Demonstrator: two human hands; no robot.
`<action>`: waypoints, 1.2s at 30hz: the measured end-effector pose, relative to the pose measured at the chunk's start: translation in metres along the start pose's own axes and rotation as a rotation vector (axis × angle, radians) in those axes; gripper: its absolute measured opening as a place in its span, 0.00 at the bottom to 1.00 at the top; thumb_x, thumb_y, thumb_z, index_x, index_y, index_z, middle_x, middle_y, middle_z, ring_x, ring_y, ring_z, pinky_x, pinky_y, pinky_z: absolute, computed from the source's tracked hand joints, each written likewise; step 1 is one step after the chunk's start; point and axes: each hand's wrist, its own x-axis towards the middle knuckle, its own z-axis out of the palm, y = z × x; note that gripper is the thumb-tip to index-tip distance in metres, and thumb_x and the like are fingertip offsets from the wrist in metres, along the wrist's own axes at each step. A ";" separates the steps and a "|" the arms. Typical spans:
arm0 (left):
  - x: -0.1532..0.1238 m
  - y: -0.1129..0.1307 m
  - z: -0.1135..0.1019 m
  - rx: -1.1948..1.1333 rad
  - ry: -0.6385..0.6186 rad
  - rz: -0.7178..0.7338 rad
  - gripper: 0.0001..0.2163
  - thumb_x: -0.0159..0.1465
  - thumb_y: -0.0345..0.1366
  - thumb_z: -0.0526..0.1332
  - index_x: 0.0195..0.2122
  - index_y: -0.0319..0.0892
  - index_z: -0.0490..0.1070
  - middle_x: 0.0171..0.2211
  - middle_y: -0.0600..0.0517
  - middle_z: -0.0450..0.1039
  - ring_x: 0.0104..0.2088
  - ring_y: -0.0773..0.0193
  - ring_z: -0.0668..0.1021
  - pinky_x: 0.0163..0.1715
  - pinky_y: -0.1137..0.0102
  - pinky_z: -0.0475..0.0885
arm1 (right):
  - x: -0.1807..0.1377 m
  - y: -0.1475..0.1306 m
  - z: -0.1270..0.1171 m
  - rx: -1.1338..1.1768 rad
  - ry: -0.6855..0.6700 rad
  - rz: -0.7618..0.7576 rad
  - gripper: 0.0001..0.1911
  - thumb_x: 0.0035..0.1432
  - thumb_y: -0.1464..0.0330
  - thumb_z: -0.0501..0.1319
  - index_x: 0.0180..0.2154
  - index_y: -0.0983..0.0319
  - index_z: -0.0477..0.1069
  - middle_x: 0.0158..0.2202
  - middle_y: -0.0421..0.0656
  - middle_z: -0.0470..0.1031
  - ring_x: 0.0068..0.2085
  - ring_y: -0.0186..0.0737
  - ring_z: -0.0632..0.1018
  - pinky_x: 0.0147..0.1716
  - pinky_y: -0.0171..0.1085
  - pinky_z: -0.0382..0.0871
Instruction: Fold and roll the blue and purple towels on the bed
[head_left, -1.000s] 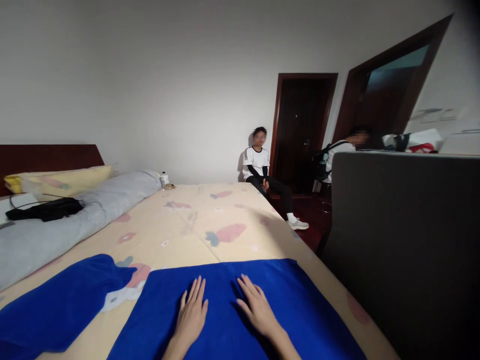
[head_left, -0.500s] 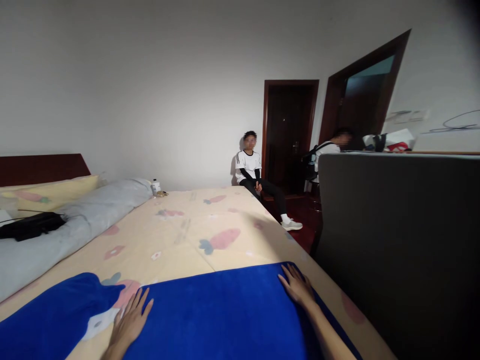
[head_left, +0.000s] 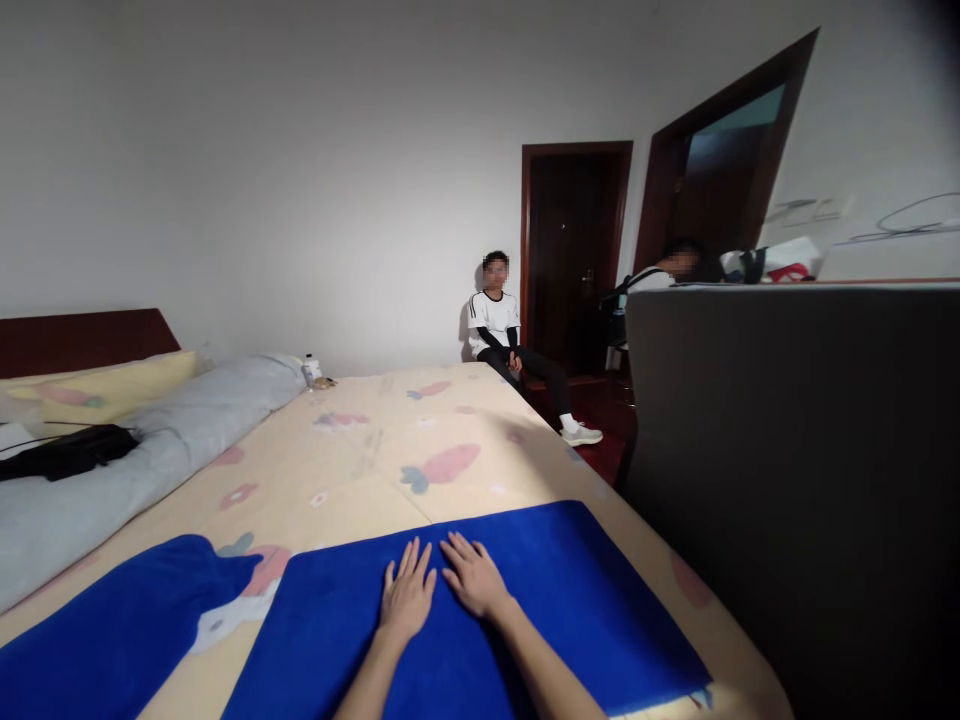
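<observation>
A bedroom is indicated by a bed point(head_left: 367, 485), at which a headboard point(head_left: 79, 340), yellow pillow point(head_left: 124, 388) and grey bedding point(head_left: 217, 415) are noted.

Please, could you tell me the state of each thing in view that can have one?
Left hand: open, palm down on the larger blue cloth
Right hand: open, palm down beside the left
Larger blue cloth: spread mostly flat
Other blue cloth: lying loosely, rumpled
Bed sheet: spread out, partly covered
Grey bedding: bundled lengthwise
White bottle: upright
Far door: appears closed
Person by the wall: seated
</observation>
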 end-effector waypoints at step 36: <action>-0.012 -0.092 -0.006 0.002 0.039 -0.284 0.28 0.69 0.48 0.40 0.68 0.47 0.47 0.70 0.50 0.43 0.69 0.59 0.49 0.66 0.53 0.47 | -0.018 0.092 -0.035 -0.052 0.058 0.218 0.35 0.64 0.48 0.39 0.64 0.60 0.57 0.68 0.48 0.53 0.69 0.45 0.53 0.66 0.52 0.46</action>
